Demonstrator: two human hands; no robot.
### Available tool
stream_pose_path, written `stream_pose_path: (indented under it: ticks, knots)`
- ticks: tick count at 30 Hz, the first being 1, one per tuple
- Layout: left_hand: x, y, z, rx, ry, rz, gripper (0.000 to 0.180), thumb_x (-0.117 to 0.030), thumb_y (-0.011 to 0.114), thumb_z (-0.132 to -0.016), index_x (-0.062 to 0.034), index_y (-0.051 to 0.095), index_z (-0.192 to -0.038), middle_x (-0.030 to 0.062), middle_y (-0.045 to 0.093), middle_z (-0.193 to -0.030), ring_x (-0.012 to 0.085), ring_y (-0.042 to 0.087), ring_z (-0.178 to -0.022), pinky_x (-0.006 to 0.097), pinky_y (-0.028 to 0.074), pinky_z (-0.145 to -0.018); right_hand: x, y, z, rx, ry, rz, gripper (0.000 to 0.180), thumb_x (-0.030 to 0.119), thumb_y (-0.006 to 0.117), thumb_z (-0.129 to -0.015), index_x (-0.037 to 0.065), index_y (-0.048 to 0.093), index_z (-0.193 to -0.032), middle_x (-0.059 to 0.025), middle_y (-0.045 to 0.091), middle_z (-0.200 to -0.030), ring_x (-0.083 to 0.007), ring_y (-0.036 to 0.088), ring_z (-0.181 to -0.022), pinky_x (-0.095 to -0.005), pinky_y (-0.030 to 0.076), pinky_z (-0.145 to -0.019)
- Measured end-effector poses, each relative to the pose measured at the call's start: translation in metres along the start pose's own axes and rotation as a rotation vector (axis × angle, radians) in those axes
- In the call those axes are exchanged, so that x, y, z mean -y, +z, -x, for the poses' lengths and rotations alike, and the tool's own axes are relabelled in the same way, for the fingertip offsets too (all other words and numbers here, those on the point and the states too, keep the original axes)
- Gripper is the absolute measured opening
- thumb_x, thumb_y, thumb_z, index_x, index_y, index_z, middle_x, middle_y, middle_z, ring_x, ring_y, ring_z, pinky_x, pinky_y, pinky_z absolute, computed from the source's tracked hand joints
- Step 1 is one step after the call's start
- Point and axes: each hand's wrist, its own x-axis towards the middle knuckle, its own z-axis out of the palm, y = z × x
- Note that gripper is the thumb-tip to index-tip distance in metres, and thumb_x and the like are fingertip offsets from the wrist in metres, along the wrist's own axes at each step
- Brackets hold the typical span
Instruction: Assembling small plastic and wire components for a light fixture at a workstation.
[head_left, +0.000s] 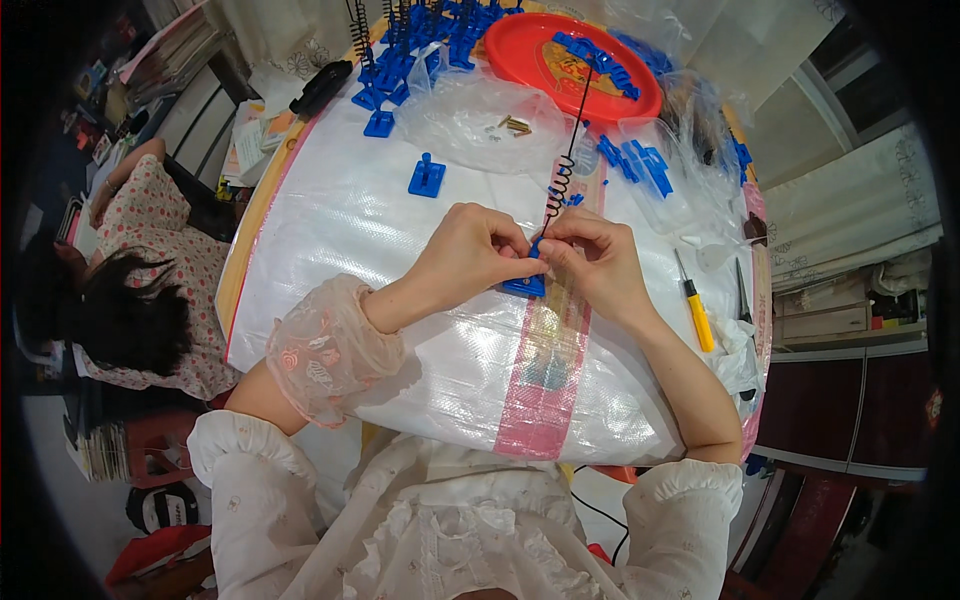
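Note:
My left hand (468,255) and my right hand (592,258) meet over the white woven sheet (350,230), both pinching a small blue plastic base (525,285). A black coiled spring wire (562,185) rises from the base between my fingertips and runs up toward the red plate (530,45). One loose blue base (427,176) stands on the sheet above my left hand. Several more blue bases with wires (400,50) are grouped at the far edge.
A yellow-handled screwdriver (698,315) and dark pliers (743,295) lie right of my right hand. Clear plastic bags (480,120) hold small brass parts, and blue pieces (640,160) lie near the plate. Another person (140,270) sits at the left.

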Motion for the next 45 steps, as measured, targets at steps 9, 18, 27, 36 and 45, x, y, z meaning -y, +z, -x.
stream_pose_path:
  ticks: [9, 18, 27, 36, 45]
  knots:
    - [-0.002, 0.000, 0.000, 0.004, -0.006, 0.057, 0.022, -0.014, 0.086, -0.079, 0.0021, 0.071, -0.073, -0.0005, 0.059, -0.064, 0.0047, 0.048, -0.061, 0.024, 0.037, -0.054, 0.004, 0.000, 0.000, -0.030, -0.024, -0.032, 0.010, -0.001, 0.071, -0.085, -0.007, 0.072, -0.093, -0.0084, 0.065, -0.084, -0.0146, 0.059, -0.079, -0.0285, 0.046, -0.074]
    - [-0.004, 0.001, 0.001, 0.019, 0.001, 0.119, 0.026, -0.018, 0.086, -0.080, 0.0036, 0.071, -0.074, 0.0002, 0.060, -0.062, 0.0048, 0.048, -0.060, 0.025, 0.037, -0.053, 0.004, -0.003, 0.001, -0.007, 0.027, -0.085, 0.010, 0.000, 0.072, -0.088, -0.007, 0.073, -0.095, -0.0070, 0.068, -0.088, -0.0119, 0.063, -0.081, -0.0266, 0.051, -0.075]
    - [-0.010, 0.000, 0.001, 0.083, -0.089, 0.186, 0.027, -0.019, 0.086, -0.081, 0.0027, 0.072, -0.073, -0.0002, 0.061, -0.063, 0.0045, 0.050, -0.061, 0.024, 0.038, -0.054, -0.001, -0.007, 0.001, 0.002, 0.117, -0.203, 0.008, -0.002, 0.073, -0.088, -0.006, 0.074, -0.095, -0.0064, 0.070, -0.088, -0.0106, 0.067, -0.079, -0.0250, 0.054, -0.072]
    - [-0.005, 0.002, 0.001, 0.130, -0.116, 0.237, 0.025, -0.018, 0.085, -0.082, 0.0030, 0.073, -0.075, 0.0008, 0.063, -0.065, 0.0047, 0.052, -0.061, 0.023, 0.040, -0.055, 0.003, -0.008, 0.001, -0.004, 0.173, -0.253, 0.004, -0.001, 0.076, -0.086, -0.004, 0.076, -0.089, -0.0050, 0.071, -0.083, -0.0092, 0.066, -0.075, -0.0242, 0.053, -0.069]
    - [-0.008, 0.000, 0.001, 0.197, -0.121, 0.211, 0.019, -0.015, 0.080, -0.089, 0.0007, 0.073, -0.080, -0.0008, 0.066, -0.072, 0.0039, 0.056, -0.068, 0.021, 0.043, -0.060, 0.004, -0.009, 0.002, 0.008, 0.151, -0.263, 0.003, -0.001, 0.076, -0.085, -0.003, 0.075, -0.087, -0.0046, 0.071, -0.083, -0.0086, 0.066, -0.075, -0.0239, 0.052, -0.069]
